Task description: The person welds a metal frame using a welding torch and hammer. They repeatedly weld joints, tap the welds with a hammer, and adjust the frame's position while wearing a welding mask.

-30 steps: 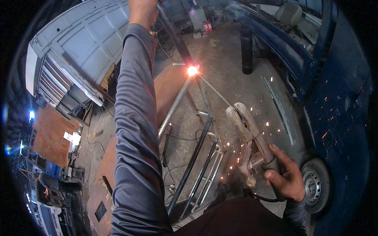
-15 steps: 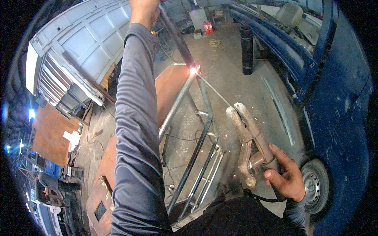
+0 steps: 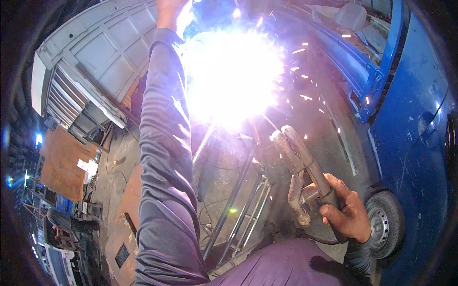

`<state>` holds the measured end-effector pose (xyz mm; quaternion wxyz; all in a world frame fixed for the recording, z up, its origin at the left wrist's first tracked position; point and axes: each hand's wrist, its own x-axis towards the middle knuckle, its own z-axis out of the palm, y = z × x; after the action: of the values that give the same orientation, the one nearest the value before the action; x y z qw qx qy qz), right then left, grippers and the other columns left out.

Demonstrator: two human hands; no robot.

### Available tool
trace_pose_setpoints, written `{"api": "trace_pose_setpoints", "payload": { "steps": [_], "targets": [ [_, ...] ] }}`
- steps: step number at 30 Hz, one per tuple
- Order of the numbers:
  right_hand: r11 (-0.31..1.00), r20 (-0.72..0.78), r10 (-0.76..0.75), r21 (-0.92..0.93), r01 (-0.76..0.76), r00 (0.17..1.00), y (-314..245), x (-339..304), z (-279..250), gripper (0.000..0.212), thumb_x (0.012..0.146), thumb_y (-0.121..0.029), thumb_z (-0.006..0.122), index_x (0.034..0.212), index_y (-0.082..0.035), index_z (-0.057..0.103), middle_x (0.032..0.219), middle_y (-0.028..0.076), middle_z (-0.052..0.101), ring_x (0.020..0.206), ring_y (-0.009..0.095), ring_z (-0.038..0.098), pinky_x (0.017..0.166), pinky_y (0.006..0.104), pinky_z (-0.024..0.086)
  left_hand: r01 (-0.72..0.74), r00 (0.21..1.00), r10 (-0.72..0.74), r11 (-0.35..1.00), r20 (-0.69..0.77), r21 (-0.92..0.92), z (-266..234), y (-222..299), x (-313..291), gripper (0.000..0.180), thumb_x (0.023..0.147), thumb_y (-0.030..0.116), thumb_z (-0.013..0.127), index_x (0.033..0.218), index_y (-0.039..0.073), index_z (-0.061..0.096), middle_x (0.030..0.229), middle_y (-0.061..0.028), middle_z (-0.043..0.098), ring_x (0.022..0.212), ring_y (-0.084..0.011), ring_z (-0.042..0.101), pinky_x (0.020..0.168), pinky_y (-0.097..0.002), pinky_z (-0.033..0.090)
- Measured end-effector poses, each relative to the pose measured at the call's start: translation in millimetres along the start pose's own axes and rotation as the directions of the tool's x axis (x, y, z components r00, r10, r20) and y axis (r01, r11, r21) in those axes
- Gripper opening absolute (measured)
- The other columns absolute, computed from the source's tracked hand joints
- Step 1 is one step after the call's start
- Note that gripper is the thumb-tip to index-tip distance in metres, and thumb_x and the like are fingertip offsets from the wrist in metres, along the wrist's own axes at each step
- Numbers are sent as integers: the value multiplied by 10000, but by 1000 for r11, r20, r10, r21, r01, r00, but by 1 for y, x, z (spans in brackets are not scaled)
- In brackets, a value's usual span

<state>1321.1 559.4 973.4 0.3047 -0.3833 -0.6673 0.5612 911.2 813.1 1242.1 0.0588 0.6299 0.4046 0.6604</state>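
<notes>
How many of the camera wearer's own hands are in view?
2: the left hand at the top edge, partly cut off by the frame, and the right hand at lower right, gripping the holder.

Tight on the left, open strip on the right

A white welding glare (image 3: 234, 78) hides the upper middle, so gaps there cannot be judged. The person's left sleeve (image 3: 167, 143) runs from the lower edge up to the left hand (image 3: 170, 13), barring any crossing from the left. Beside it, slanting metal tubes (image 3: 245, 212) leave only narrow slots. Next stands the electrode holder (image 3: 300, 155) in the right hand (image 3: 347, 209), its electrode (image 3: 270, 122) reaching into the glare. Between holder and blue vehicle body (image 3: 410, 128), the concrete floor (image 3: 329, 152) gives room, with a metal strip (image 3: 348, 157) lying along it and sparks (image 3: 306, 97) above; lower down, the wheel (image 3: 381, 224) pinches this passage just beside the right hand.
</notes>
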Motion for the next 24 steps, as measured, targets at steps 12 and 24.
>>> {"api": "trace_pose_setpoints", "payload": {
  "steps": [12,24],
  "targets": [
    [954,-272,-60,268,136,961,37,-29,-7,778,912,-260,775,1538,14,401,1047,128,680,734,140,643,637,286,531,-14,997,-4,970,-75,-241,19,0,-13,75,918,160,687,867,114,656,678,22,555,507,-107,489,444,-282,404],
    [951,-452,141,308,5,881,112,-91,-26,914,874,-446,803,1544,0,370,926,112,641,577,166,608,503,307,507,120,993,-117,942,28,-313,38,17,-40,211,927,197,664,763,127,550,602,22,463,481,-137,458,431,-320,413]
  ]
}}
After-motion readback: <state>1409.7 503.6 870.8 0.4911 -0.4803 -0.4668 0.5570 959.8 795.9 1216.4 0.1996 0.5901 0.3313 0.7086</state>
